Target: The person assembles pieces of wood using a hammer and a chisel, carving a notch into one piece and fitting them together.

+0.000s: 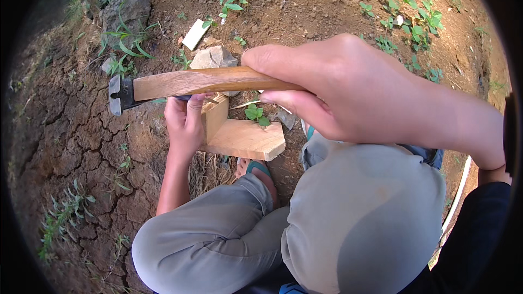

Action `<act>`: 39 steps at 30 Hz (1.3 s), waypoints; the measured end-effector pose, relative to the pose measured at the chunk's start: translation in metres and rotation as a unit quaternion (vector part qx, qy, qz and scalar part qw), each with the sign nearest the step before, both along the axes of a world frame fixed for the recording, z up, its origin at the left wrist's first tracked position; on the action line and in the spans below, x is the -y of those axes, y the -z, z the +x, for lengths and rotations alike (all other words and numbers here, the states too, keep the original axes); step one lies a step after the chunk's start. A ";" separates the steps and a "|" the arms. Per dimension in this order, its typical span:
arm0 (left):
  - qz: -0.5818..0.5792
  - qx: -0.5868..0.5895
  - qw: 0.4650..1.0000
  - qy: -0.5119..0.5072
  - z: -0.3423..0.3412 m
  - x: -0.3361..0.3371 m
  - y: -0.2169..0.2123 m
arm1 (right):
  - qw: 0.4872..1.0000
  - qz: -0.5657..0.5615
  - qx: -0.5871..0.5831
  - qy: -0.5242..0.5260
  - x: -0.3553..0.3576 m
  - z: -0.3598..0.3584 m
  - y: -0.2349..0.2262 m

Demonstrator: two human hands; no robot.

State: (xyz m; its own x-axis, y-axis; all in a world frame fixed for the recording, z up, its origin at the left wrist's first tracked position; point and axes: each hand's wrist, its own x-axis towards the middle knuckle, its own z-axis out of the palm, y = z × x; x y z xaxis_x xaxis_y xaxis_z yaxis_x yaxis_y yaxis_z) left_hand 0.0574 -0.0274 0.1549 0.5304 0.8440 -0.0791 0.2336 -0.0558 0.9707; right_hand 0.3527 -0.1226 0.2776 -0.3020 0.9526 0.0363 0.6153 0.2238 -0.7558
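My right hand point(348, 87) is wrapped round the wooden handle of a hammer point(212, 80), which lies level across the view with its dark metal head at the left. Below the hammer, two pale boards meet at a corner: an upright board point(215, 117) and a flat board point(245, 139) with a cut corner. My left hand point(184, 122) is closed beside the top of the upright board, thumb and fingers pinched together. A thin dark sliver shows by the thumb tip. The hammer handle partly covers the fingertips, so what they pinch cannot be made out.
Behind the boards lie a pale stone point(213, 57) and a small flat wood offcut point(196, 34). A large grey rock point(125, 11) sits at the far left. Low green plants point(417, 22) grow from the cracked brown soil. My bent knees and sandalled feet are close to the boards.
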 end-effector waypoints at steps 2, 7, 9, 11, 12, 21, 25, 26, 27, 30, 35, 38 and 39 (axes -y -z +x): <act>0.016 -0.009 1.000 0.003 -0.001 0.000 0.003 | 0.999 0.037 -0.017 0.015 0.001 -0.002 0.002; 0.030 -0.027 0.999 0.014 -0.001 0.000 0.001 | 0.999 -0.003 -0.029 0.022 0.003 0.002 0.004; 0.040 -0.016 0.999 0.009 0.005 0.003 -0.004 | 0.998 0.037 -0.046 0.021 0.004 0.000 0.004; 0.037 0.012 0.999 0.032 0.006 -0.002 -0.003 | 1.000 -0.012 -0.011 0.012 0.003 0.003 -0.001; 0.030 -0.003 0.999 0.027 0.005 -0.001 0.000 | 1.000 0.002 -0.010 0.019 0.004 0.003 -0.001; 0.032 -0.018 0.998 0.043 0.004 0.001 -0.001 | 0.999 0.006 -0.025 0.026 0.008 0.001 -0.003; 0.017 -0.039 0.999 0.031 0.002 0.003 -0.001 | 1.000 -0.003 -0.005 0.018 0.007 0.001 -0.009; 0.006 -0.059 0.998 0.030 0.002 0.000 0.001 | 1.000 -0.022 0.017 0.009 0.007 0.002 -0.011; 0.027 -0.083 0.996 0.032 0.000 0.000 0.003 | 1.000 -0.013 0.018 0.010 0.009 0.001 -0.007; 0.020 0.019 0.999 0.032 0.014 0.004 -0.004 | 0.999 -0.009 -0.015 0.037 0.009 -0.003 -0.007; 0.014 -0.064 0.997 0.042 0.004 0.001 0.002 | 0.998 -0.048 -0.009 0.051 0.012 -0.002 -0.006; 0.019 0.021 0.998 0.063 0.008 -0.004 0.003 | 0.995 -0.034 -0.065 0.063 0.008 -0.006 0.000; 0.014 -0.001 0.998 0.066 0.010 -0.003 -0.005 | 0.997 -0.057 -0.034 0.050 0.009 -0.004 0.001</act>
